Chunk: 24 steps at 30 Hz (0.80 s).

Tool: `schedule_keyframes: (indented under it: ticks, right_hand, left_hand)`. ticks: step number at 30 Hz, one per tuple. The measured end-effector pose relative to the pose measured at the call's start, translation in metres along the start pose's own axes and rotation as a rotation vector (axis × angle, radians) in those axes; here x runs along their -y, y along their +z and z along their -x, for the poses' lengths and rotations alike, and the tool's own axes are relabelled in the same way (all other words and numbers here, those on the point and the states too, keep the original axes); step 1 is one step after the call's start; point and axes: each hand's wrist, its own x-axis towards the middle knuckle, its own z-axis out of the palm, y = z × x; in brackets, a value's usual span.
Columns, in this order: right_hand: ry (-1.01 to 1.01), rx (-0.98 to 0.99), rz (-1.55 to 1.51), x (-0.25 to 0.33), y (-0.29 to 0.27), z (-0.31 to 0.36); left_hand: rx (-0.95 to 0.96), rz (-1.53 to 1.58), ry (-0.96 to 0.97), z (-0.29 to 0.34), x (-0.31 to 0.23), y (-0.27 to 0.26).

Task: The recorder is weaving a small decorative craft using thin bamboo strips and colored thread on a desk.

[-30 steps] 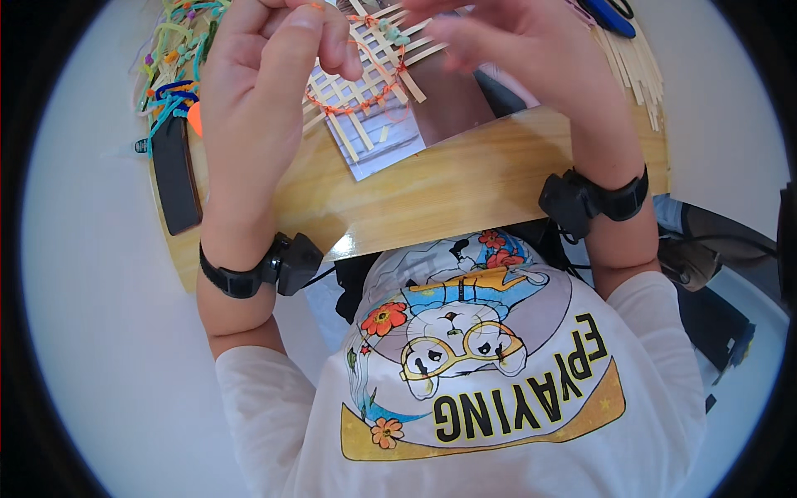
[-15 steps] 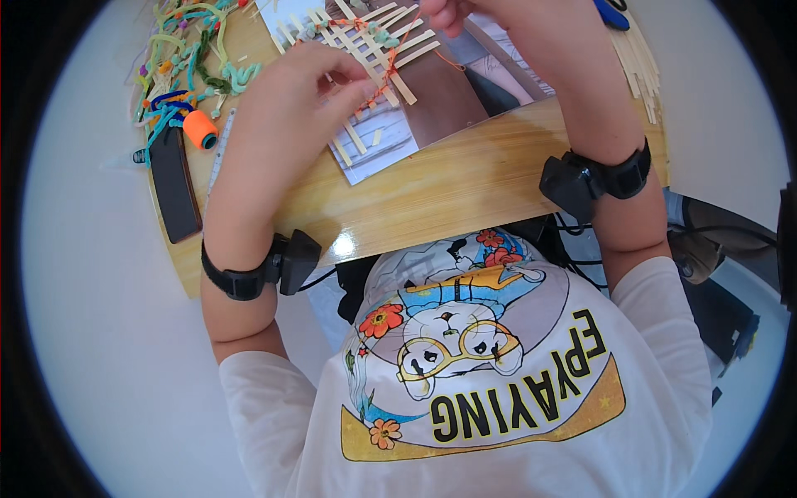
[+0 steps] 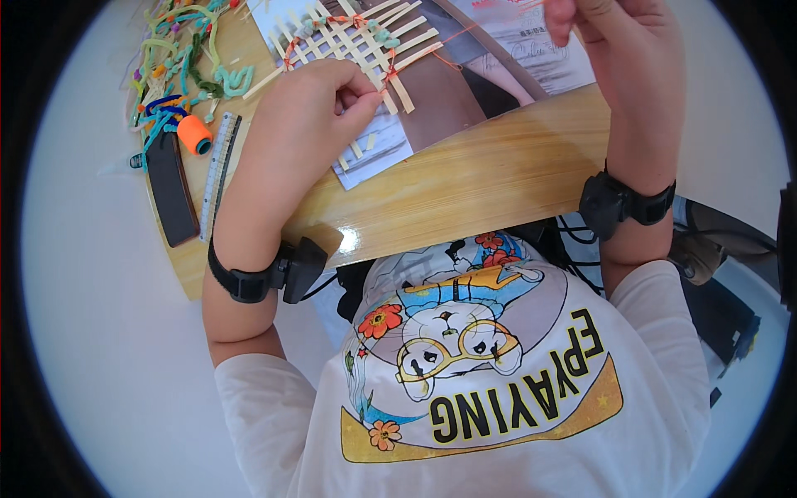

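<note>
A lattice point(image 3: 336, 41) of pale flat wooden strips, woven crosswise, lies on a glossy printed sheet point(image 3: 432, 112). Orange thread and bits of pale green fuzzy trim run round its border. My left hand point(image 3: 320, 104) pinches the lattice's near edge between thumb and forefinger, where the thread is tied; the fingertips partly hide the spot. From the lattice's right side the orange thread point(image 3: 459, 35) stretches up toward my right hand point(image 3: 623, 41), raised at the upper right with curled fingers closed on it. The top edge of the view cuts off part of that hand.
Colourful pipe cleaners point(image 3: 199, 70) lie tangled at the table's far left. Beside them are an orange thread spool point(image 3: 194, 134), a dark phone point(image 3: 172, 191) and a clear ruler point(image 3: 219, 170). The wooden table's point(image 3: 465, 183) near edge runs in front of my body.
My right hand has moved to the right, drawing the thread out in a long line. My left thumb and forefinger have closed at the lattice's near edge. More of the ruler shows.
</note>
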Motion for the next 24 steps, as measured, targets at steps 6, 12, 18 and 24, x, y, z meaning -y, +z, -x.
schedule_keyframes:
  ticks: [6,12,18,24]
  right_hand:
    - [0.021,-0.028,0.125,0.006,-0.004,0.006]
    - [0.206,0.371,0.648,0.023,0.032,-0.004]
    - [-0.107,0.584,0.785,-0.047,0.053,0.001]
    - [-0.091,0.573,0.797,-0.053,0.059,0.002]
  left_hand:
    - [0.005,-0.020,0.006,-0.002,0.001,0.001]
    - [0.008,-0.017,-0.004,-0.001,0.002,0.002]
    - [0.009,0.010,-0.027,-0.001,0.000,0.001]
    - [0.001,0.030,0.008,-0.001,0.003,0.003]
